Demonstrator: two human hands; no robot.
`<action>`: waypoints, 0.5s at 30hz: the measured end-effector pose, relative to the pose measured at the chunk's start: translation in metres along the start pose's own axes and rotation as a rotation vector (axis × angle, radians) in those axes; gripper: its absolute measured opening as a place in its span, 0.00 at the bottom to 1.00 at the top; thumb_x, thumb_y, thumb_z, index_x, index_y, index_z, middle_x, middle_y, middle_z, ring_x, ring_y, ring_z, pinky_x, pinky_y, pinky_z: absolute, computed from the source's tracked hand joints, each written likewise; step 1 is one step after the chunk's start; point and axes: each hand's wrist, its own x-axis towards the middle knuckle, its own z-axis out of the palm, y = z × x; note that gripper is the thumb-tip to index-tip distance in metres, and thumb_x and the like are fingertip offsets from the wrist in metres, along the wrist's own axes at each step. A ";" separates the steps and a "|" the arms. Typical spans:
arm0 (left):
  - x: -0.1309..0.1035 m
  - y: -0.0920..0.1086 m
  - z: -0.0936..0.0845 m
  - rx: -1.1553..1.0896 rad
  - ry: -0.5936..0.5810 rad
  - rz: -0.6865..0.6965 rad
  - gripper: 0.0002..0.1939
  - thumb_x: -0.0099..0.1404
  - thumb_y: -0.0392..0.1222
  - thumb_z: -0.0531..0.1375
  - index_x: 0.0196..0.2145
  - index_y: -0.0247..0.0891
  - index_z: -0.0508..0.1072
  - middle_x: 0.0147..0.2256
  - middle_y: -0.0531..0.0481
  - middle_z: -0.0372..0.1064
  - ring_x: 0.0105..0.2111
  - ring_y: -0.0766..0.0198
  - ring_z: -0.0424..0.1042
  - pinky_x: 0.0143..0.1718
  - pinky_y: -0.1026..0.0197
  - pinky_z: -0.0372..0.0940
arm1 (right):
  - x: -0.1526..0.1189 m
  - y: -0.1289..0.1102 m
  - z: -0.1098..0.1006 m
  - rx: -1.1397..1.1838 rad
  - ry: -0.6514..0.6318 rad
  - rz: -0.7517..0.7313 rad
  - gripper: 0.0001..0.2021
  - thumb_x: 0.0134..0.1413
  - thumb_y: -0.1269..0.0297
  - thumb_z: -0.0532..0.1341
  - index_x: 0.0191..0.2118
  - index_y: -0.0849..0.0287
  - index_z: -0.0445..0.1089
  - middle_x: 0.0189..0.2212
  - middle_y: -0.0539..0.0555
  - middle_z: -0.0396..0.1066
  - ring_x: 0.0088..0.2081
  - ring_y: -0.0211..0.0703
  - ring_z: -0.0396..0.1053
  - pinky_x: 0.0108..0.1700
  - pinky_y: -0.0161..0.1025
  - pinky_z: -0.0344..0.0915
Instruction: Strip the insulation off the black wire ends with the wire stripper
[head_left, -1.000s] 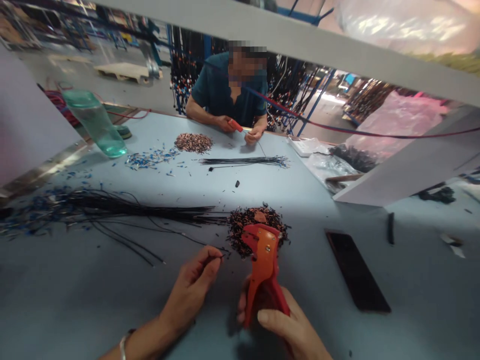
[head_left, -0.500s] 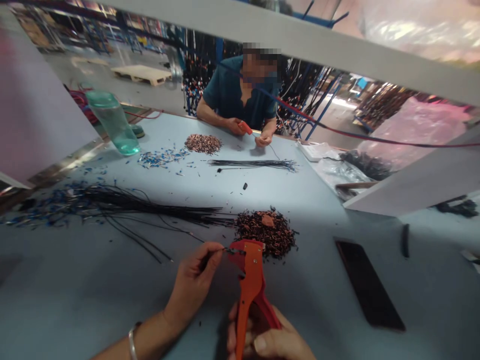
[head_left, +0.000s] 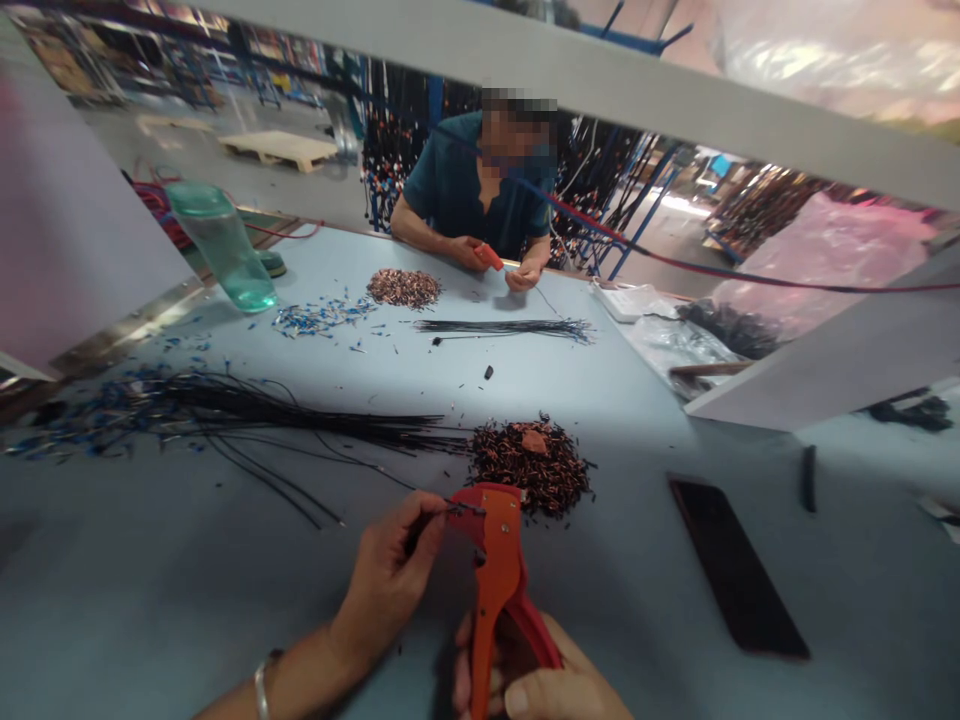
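Observation:
My left hand (head_left: 396, 560) pinches a thin black wire (head_left: 367, 465) near its end, close against the jaws of an orange and red wire stripper (head_left: 499, 560). The wire's tip lies at the jaws; whether they grip it I cannot tell. My right hand (head_left: 547, 670) is wrapped around the stripper's handles, at the bottom of the view. Just behind the tool's head lies a heap of short black and copper-coloured offcuts (head_left: 536, 465). To the left stretches a bundle of black wires (head_left: 322, 418), with blue-tipped ends (head_left: 97, 405) at its far left.
Across the table, a co-worker (head_left: 465, 190) holds a red tool (head_left: 488, 257) and a wire. Near them are a second offcut pile (head_left: 405, 288), a wire bundle (head_left: 502, 327) and a green bottle (head_left: 225, 245). A black phone (head_left: 739, 565) lies at right. A white beam (head_left: 600, 80) crosses overhead.
The stripper's head has tilted and shifted slightly left, nearer my left fingers. My left hand stays pinched on the wire. The co-worker's hand has moved slightly.

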 end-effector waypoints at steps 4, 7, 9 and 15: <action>0.002 -0.002 0.001 0.040 0.036 0.075 0.09 0.65 0.39 0.55 0.32 0.37 0.74 0.27 0.52 0.72 0.29 0.64 0.70 0.31 0.66 0.64 | 0.001 0.002 -0.002 0.014 0.012 0.000 0.23 0.37 0.67 0.70 0.44 0.65 0.69 0.33 0.56 0.75 0.34 0.44 0.75 0.39 0.39 0.64; 0.002 -0.001 0.000 0.087 0.046 0.124 0.09 0.65 0.38 0.55 0.31 0.37 0.75 0.27 0.51 0.72 0.28 0.63 0.71 0.30 0.66 0.64 | 0.002 0.004 -0.004 0.015 0.033 0.003 0.24 0.36 0.66 0.70 0.44 0.66 0.70 0.33 0.56 0.74 0.33 0.44 0.74 0.39 0.40 0.64; 0.002 0.000 0.000 0.110 0.056 0.154 0.09 0.65 0.38 0.55 0.31 0.38 0.75 0.27 0.51 0.72 0.28 0.64 0.71 0.29 0.66 0.64 | 0.002 0.005 -0.004 0.015 0.053 0.005 0.23 0.37 0.66 0.70 0.43 0.66 0.70 0.32 0.56 0.74 0.33 0.44 0.74 0.38 0.40 0.64; 0.002 0.000 0.001 0.120 0.057 0.173 0.08 0.65 0.36 0.55 0.32 0.38 0.75 0.26 0.52 0.72 0.26 0.65 0.71 0.29 0.67 0.64 | -0.001 0.010 -0.002 0.033 0.144 0.009 0.21 0.39 0.64 0.70 0.41 0.64 0.69 0.28 0.53 0.73 0.28 0.40 0.72 0.34 0.38 0.63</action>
